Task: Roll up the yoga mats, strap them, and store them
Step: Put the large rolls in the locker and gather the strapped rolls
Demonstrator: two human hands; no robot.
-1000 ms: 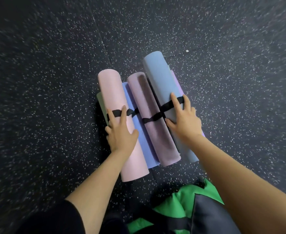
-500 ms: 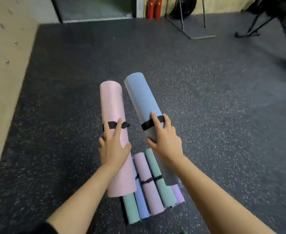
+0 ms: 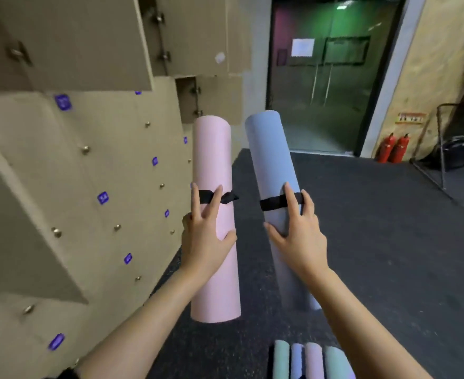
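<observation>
Head: left hand [image 3: 206, 243] grips smooth pink roll [image 3: 213, 160].

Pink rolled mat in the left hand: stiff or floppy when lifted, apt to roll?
Probably stiff: the pink mat stands straight from one mid-length grip by the left hand. Likely light, carried one-handed. Cylindrical, so it may roll if laid down.

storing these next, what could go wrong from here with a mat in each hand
Each grip is one-handed: the left hand on the pink mat and right hand on the blue mat reach only partway round, so either may slip. The floor mats lie below, a likely trip. Open locker doors jut out at left and could catch a mat.
</observation>
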